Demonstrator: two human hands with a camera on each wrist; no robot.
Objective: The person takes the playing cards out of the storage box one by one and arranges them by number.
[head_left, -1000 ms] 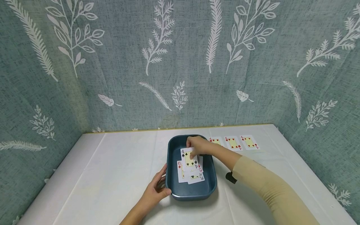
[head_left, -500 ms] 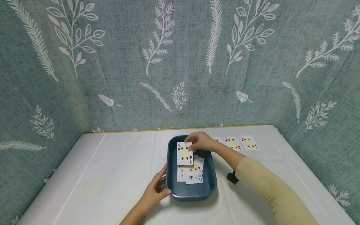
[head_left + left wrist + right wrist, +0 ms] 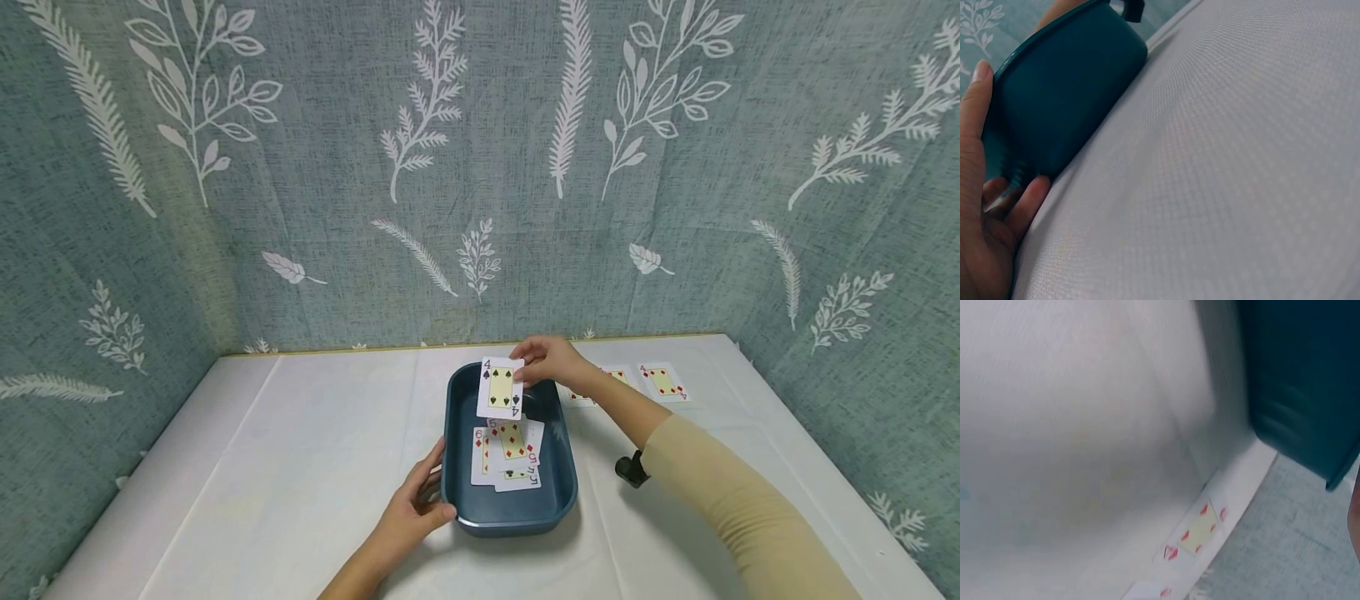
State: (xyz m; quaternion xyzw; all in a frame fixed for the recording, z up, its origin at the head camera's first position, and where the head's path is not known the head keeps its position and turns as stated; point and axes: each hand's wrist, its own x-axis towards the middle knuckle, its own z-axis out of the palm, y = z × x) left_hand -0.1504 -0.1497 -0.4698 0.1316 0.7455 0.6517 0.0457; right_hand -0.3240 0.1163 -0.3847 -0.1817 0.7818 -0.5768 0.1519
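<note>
My right hand (image 3: pixel 553 362) pinches a four of spades playing card (image 3: pixel 500 388) by its right edge, face up, above the far end of a dark blue plastic tray (image 3: pixel 517 527). Below that card, inside the tray, several playing cards overlap: a five of diamonds (image 3: pixel 514 443) on top, a six of diamonds (image 3: pixel 478 457) at the left and a five of clubs (image 3: pixel 519 480) nearer. My left hand (image 3: pixel 408 508) rests against the tray's left side. In the left wrist view, fingers (image 3: pixel 1032 199) of this hand touch the tray near its base. The right wrist view barely catches the right hand.
Right of the tray, three red-suited cards lie in a row along the table's back edge, the rightmost a four of diamonds (image 3: pixel 663 382). The white-covered table (image 3: pixel 300 467) stands within patterned green-grey fabric (image 3: pixel 330 167). A small black device (image 3: pixel 632 469) is beneath the right forearm.
My right hand has lifted the four of spades off the cards in the tray and moved it towards the far end. More of the five of diamonds shows. My left hand has stayed put.
</note>
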